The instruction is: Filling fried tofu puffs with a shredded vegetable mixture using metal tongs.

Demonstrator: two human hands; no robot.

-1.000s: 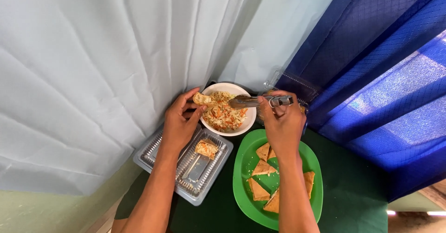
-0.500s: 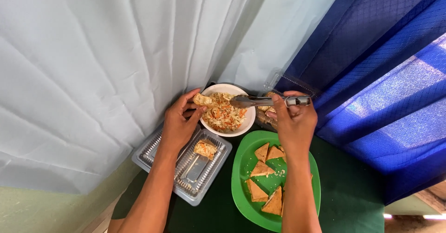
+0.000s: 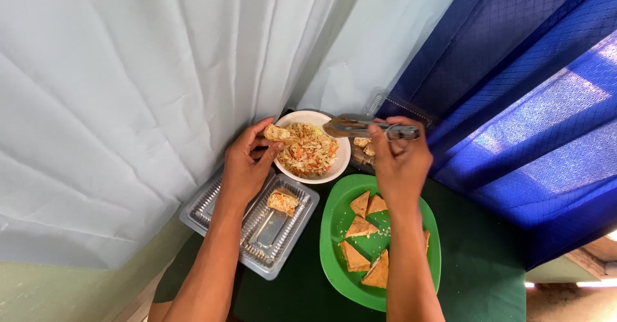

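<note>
My left hand [image 3: 246,161] holds a stuffed piece of fried tofu [image 3: 277,133] over the left rim of a white bowl [image 3: 339,161] of shredded vegetable salad [image 3: 312,150]. My right hand [image 3: 400,161] grips metal tongs [image 3: 360,127], whose tips hover above the bowl's right side. Below the right hand a green plate [image 3: 334,222] carries several triangular fried pieces [image 3: 360,231]. Beside my left forearm lies a clear plastic tray [image 3: 212,200] with one filled piece [image 3: 282,202] in it.
A dark green cloth [image 3: 475,277] covers the table. A pale curtain [image 3: 141,84] hangs at the left and back, a blue tarp [image 3: 514,84] at the right. Another clear container with pieces [image 3: 364,148] sits behind the bowl.
My right hand with the tongs has drifted slightly right and away from the bowl's centre. The left hand keeps the piece at the bowl's rim.
</note>
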